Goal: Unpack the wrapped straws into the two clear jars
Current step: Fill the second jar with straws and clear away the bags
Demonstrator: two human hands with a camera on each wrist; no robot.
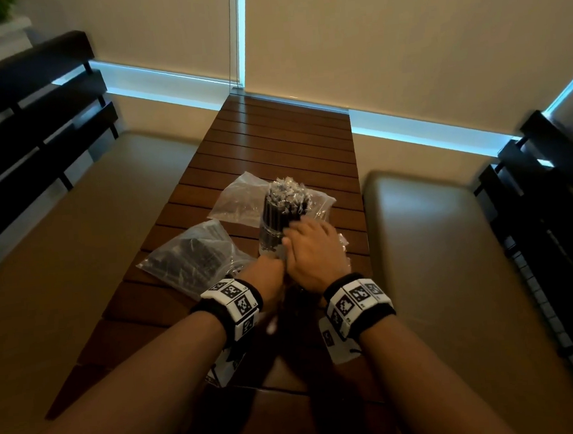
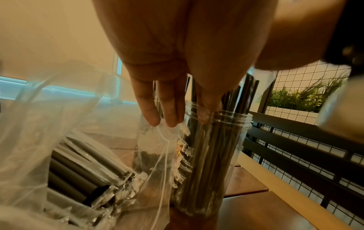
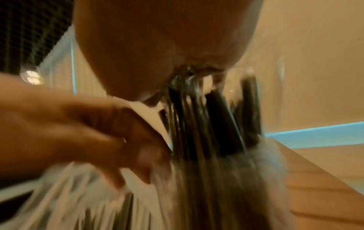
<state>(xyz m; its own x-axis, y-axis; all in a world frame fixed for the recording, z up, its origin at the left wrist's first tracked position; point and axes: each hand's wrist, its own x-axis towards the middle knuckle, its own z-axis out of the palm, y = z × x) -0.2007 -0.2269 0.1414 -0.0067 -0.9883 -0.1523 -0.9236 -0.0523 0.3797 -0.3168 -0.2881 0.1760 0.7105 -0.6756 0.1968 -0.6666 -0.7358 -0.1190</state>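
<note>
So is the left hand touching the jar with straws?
Touching: the left wrist view shows the left hand with a fingertip pressed on the jar at its rim.

Clear jar (image 2: 216,155) upright, packed with black wrapped straws (image 2: 204,163), seemingly full.

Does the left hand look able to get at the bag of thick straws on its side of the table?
Probably yes. The bag of thick straws lies just left of the left hand, its open mouth beside the fingers in the left wrist view. Nothing stands between them, though those fingers already touch a bag by the jar.
</note>
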